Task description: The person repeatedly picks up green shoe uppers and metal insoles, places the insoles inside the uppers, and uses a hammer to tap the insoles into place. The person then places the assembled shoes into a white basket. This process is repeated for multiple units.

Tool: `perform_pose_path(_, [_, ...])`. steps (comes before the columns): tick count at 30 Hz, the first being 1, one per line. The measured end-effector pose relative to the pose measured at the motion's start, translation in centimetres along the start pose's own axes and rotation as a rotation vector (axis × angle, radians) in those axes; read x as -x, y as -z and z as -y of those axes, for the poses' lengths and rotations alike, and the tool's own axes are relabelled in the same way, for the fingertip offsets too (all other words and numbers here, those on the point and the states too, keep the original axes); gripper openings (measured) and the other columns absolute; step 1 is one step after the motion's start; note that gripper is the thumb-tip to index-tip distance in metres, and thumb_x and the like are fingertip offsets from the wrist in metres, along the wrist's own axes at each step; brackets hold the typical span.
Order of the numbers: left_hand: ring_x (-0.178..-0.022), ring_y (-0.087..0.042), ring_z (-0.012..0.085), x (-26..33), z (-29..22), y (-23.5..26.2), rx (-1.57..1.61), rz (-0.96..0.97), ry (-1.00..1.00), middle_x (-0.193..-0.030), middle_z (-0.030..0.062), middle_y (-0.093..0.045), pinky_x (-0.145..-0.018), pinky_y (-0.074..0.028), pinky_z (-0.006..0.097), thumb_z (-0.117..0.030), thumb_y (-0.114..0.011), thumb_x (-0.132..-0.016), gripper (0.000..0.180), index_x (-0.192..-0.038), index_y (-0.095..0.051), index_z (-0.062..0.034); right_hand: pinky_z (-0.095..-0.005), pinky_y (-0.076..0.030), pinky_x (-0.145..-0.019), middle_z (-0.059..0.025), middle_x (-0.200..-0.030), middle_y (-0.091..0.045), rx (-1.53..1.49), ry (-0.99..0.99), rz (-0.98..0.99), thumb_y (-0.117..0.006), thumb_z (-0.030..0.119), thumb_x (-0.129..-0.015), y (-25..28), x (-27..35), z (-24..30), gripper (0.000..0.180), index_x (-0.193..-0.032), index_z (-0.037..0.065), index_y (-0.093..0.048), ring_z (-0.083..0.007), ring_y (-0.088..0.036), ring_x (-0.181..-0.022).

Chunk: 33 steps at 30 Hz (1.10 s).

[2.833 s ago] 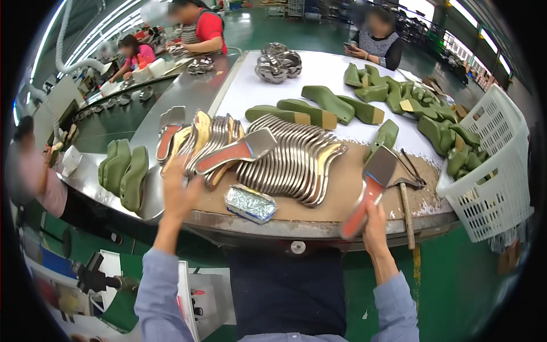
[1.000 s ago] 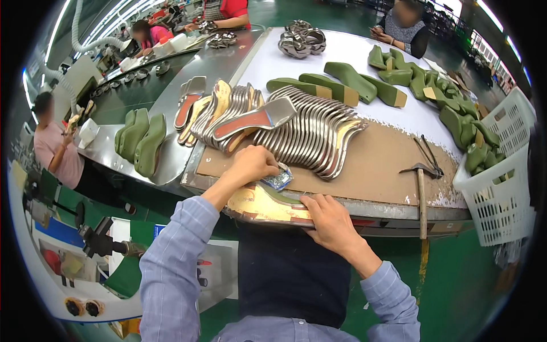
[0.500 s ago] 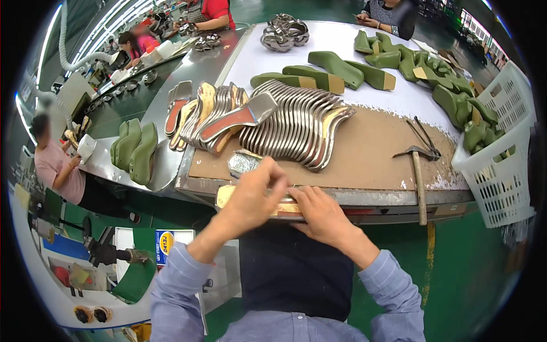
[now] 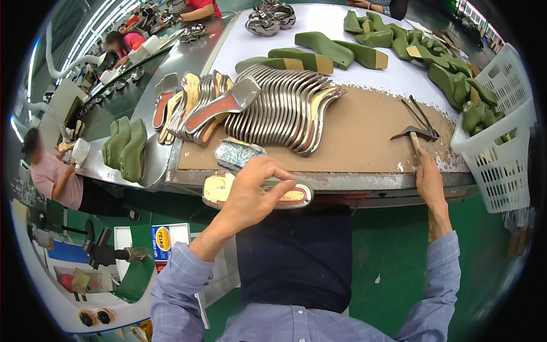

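My left hand (image 4: 254,190) is over a shoe last (image 4: 308,196) with an insole (image 4: 293,196) on it, at the table's front edge. Thumb and forefinger meet in a pinch above the insole; whatever may be between them is too small to make out. The hand hides the middle of the last. My right hand (image 4: 430,182) is closed round the wooden handle of a hammer (image 4: 415,142), whose dark head rests on the table. Just beyond my left hand sits a small opened box (image 4: 235,154) of fine silvery pieces, likely tacks.
A row of silver-edged insoles (image 4: 279,108) stands behind the box. Pincers (image 4: 423,121) lie beside the hammer head. Green shoe lasts (image 4: 325,48) spread over the far side, and a white crate (image 4: 496,154) with more lasts stands at the right. Other people work at the far left.
My right hand has left the insole and moved right, onto the hammer handle. My left hand stays over the last, its thumb and forefinger now pinched above the insole.
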<state>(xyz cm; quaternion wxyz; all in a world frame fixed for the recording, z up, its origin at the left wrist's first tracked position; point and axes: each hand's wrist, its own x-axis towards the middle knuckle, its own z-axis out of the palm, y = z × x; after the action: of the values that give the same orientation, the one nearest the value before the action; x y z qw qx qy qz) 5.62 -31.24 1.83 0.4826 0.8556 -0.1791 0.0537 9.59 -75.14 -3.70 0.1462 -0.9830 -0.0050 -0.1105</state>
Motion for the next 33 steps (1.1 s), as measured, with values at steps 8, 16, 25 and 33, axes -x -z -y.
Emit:
perform_pose_path(8, [-0.084, -0.065, 0.0157, 0.6, -0.3, 0.5, -0.016, 0.084, 0.068, -0.091, 0.0094, -0.071, -0.078, -0.052, 0.033, -0.005, -0.069, -0.092, 0.013, -0.097, -0.06, 0.0035, -0.0223, -0.038, -0.035, -0.0019, -0.075, -0.051, -1.05, -0.392, 0.237, -0.038, 0.02, -0.108, 1.7, 6.7, 8.4, 0.046, -0.153, 0.013, -0.034, -0.0049, -0.043, -0.044])
perform_pose_path(16, [-0.095, -0.071, 0.0272, -0.2, -1.0, -0.5, -0.032, 0.142, 0.18, -0.096, 0.0111, -0.075, -0.083, -0.054, 0.035, -0.008, -0.071, -0.09, 0.009, -0.097, -0.071, -0.0017, -0.0234, -0.038, -0.035, -0.0015, -0.072, -0.051, -0.928, -0.329, 0.157, -0.037, 0.013, -0.107, 0.0, 9.0, 9.8, 0.045, -0.152, 0.013, -0.035, -0.0047, -0.042, -0.042])
perform_pose_path(25, [-0.099, -0.071, 0.0282, -0.5, -0.6, -0.1, -0.144, 0.224, 0.206, -0.111, 0.013, -0.074, -0.087, -0.053, 0.036, -0.012, -0.07, -0.088, 0.012, -0.095, -0.072, -0.0028, -0.0225, -0.036, -0.036, -0.0003, -0.068, -0.05, -0.86, -0.35, 0.198, -0.04, 0.015, -0.108, 0.1, 10.1, 10.0, 0.048, -0.155, 0.016, -0.034, -0.0046, -0.041, -0.043])
perform_pose_path(33, [-0.095, -0.072, 0.0281, -0.4, -0.6, -0.3, -0.228, 0.238, 0.134, -0.109, 0.011, -0.075, -0.084, -0.054, 0.037, -0.016, -0.072, -0.087, 0.013, -0.096, -0.075, -0.0062, -0.0216, -0.039, -0.047, 0.0005, -0.07, -0.051, -0.856, -0.193, 0.135, -0.047, 0.006, -0.103, 0.1, 10.8, 10.7, 0.053, -0.154, 0.008, -0.035, -0.0045, -0.046, -0.053])
